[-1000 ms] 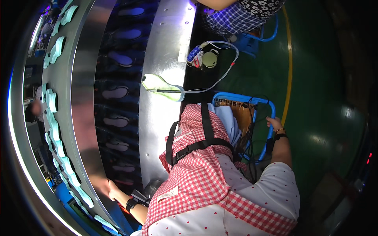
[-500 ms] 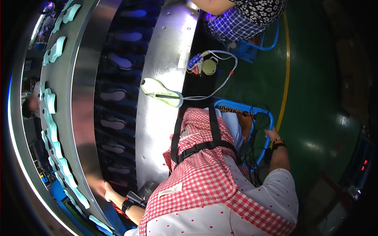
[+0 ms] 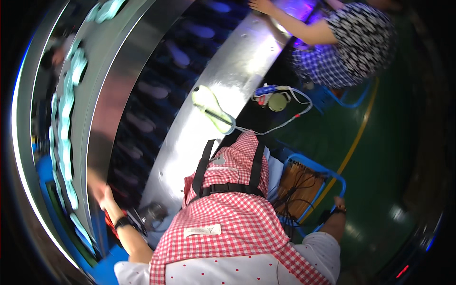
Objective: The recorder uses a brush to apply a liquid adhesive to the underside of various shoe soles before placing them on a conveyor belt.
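My left hand [image 3: 105, 197], with a black wristband below it, lies against the metal rail [image 3: 99, 156] beside the conveyor; its fingers look stretched out and hold nothing. Off to the right, my right hand [image 3: 339, 203] is closed around the blue tube frame [image 3: 343, 183] of a chair with a brown slatted seat [image 3: 297, 183]. On the shiny metal ledge [image 3: 180, 128] ahead of me rests a pale yellow-green shoe sole [image 3: 205, 99]. A dark rod lies across it, with a grey cord [image 3: 275, 128] trailing away. Neither hand touches the sole.
Pale soles [image 3: 153, 89] lie on the dark conveyor; turquoise soles [image 3: 66, 137] line the shelf at far left. A co-worker [image 3: 361, 42] sits at upper right, arm over the ledge. A round green lid [image 3: 278, 101] is beside the cord. Black cables [image 3: 294, 194] lie on the chair.
The whole view has turned and shifted, so the ledge slants more and the co-worker shows more fully. Both my hands stay at the rail and the chair frame.
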A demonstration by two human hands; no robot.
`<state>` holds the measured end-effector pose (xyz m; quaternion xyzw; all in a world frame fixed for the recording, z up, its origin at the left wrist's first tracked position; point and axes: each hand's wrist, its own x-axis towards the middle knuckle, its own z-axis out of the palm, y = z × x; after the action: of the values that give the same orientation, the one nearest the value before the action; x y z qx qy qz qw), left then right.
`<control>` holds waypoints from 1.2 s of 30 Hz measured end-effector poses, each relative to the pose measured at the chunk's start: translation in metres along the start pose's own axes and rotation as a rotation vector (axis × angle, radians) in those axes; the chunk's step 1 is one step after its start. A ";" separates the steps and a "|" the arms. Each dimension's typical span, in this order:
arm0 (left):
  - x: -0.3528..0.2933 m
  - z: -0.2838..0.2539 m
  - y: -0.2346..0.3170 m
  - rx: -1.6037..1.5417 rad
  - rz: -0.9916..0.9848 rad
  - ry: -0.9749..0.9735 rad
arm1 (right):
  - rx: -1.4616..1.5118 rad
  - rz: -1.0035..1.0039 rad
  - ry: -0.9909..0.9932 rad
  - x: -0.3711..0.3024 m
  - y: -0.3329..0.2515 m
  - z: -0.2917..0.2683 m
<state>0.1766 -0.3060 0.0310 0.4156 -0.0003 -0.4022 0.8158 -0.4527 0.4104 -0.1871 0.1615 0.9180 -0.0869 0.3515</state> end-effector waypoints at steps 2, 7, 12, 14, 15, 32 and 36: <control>-0.009 -0.002 0.016 -0.044 0.020 0.004 | -0.083 0.135 0.008 -0.016 -0.026 -0.011; -0.011 0.003 0.009 -0.098 -0.009 -0.007 | -0.120 0.125 0.068 -0.008 -0.063 -0.037; -0.021 0.004 -0.003 -0.184 -0.065 -0.039 | 0.222 -0.786 0.439 -0.007 -0.234 -0.025; -0.025 0.002 0.002 -0.214 -0.090 -0.050 | 0.302 -1.064 -0.067 -0.077 -0.340 -0.012; -0.031 0.008 -0.003 -0.206 -0.104 -0.049 | 0.265 -1.182 -0.201 -0.101 -0.377 0.000; -0.082 0.028 0.016 -0.401 -0.135 -0.169 | 0.345 0.025 -1.153 -0.204 -0.449 0.176; -0.089 0.026 0.015 -0.333 -0.199 -0.174 | 0.501 0.113 -1.150 -0.204 -0.452 0.189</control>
<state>0.1172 -0.2604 0.0879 0.2367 0.0367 -0.5098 0.8263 -0.3552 -0.1110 -0.1682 0.2146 0.5238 -0.3537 0.7446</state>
